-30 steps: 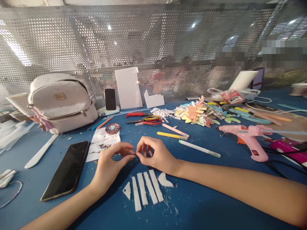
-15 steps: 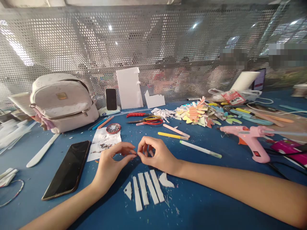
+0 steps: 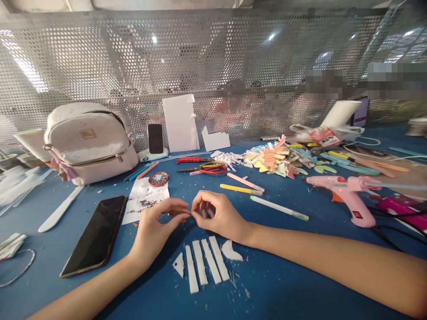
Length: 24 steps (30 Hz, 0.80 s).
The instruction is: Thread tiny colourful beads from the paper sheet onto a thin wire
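Observation:
Above the blue table, my left hand (image 3: 158,226) and my right hand (image 3: 222,215) meet fingertip to fingertip. Each has its thumb and fingers drawn into a pinch; whatever is between them is too small to make out. Just below lie several white strips (image 3: 199,262) side by side, with a small white triangular piece (image 3: 179,265) holding a dark dot at their left and a white notched, tail-like piece (image 3: 231,251) at their right. Behind my left hand is a white paper sheet (image 3: 133,195) with dark bits on it, and a round red-rimmed tin (image 3: 158,179) rests on its far edge.
A black phone (image 3: 96,235) lies left, near a white plastic knife (image 3: 62,209) and a pale backpack (image 3: 90,146). Scissors (image 3: 213,168), markers (image 3: 279,208) and a heap of coloured scraps (image 3: 270,158) lie beyond my hands. At right sits a pink glue gun (image 3: 353,191) with a black cord.
The view has shifted very slightly. My hands keep the same pinched pose, and the things on the table have not moved.

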Each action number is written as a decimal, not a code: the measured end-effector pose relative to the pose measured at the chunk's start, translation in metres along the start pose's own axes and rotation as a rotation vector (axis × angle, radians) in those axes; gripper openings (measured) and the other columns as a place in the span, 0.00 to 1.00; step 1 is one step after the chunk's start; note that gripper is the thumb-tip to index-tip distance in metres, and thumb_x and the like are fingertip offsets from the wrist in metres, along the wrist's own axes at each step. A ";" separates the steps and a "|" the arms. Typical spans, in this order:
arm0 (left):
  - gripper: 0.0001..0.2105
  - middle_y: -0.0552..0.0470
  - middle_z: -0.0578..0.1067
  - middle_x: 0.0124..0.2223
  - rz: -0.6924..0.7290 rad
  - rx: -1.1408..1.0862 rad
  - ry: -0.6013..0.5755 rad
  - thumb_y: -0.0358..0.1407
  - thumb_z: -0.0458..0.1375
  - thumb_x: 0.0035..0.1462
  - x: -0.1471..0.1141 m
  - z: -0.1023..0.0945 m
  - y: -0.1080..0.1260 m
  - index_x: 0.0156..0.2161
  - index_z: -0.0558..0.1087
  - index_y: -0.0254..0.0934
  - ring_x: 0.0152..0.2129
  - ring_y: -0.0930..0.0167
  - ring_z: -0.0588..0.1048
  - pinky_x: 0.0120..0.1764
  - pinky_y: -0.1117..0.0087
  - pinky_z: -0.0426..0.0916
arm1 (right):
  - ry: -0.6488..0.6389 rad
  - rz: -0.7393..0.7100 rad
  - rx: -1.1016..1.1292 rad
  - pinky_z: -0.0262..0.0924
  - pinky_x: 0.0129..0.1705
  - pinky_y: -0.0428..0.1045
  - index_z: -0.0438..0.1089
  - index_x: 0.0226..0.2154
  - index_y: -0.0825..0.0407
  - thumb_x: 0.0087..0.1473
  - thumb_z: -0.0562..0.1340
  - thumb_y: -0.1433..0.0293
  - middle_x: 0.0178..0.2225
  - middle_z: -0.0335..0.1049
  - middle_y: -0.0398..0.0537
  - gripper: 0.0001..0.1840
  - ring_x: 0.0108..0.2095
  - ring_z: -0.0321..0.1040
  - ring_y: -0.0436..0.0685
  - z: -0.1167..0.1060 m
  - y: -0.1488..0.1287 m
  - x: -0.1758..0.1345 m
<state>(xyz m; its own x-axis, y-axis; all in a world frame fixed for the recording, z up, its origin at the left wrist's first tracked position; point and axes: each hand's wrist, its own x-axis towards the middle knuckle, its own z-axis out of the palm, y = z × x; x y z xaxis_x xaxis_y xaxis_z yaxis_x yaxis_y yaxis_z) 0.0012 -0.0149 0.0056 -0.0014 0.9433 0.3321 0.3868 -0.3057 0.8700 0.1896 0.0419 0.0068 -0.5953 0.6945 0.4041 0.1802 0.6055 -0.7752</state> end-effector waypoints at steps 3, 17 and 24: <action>0.04 0.56 0.82 0.34 0.003 -0.002 0.005 0.30 0.63 0.55 0.000 0.001 0.000 0.37 0.78 0.40 0.31 0.69 0.81 0.39 0.71 0.73 | -0.004 0.003 -0.009 0.55 0.25 0.44 0.67 0.30 0.51 0.52 0.63 0.74 0.29 0.70 0.42 0.03 0.23 0.61 0.47 0.000 0.001 0.000; 0.02 0.57 0.79 0.29 0.015 0.033 -0.052 0.33 0.60 0.59 0.001 0.002 -0.002 0.37 0.75 0.40 0.26 0.71 0.78 0.36 0.71 0.70 | -0.017 -0.051 -0.063 0.54 0.26 0.43 0.66 0.31 0.51 0.52 0.62 0.76 0.32 0.70 0.41 0.05 0.24 0.60 0.46 0.002 0.004 -0.001; 0.07 0.61 0.72 0.26 0.040 -0.020 -0.092 0.31 0.57 0.61 0.000 0.002 -0.002 0.45 0.67 0.41 0.26 0.72 0.76 0.36 0.70 0.68 | -0.054 -0.014 0.021 0.54 0.25 0.43 0.70 0.37 0.51 0.54 0.62 0.76 0.34 0.72 0.42 0.06 0.25 0.62 0.46 0.002 0.003 0.002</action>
<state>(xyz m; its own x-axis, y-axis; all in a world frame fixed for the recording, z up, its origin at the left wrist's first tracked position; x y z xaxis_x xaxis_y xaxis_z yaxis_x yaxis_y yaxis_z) 0.0024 -0.0146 0.0033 0.0991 0.9380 0.3323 0.3666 -0.3449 0.8641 0.1870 0.0446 0.0039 -0.6390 0.6636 0.3888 0.1553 0.6065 -0.7798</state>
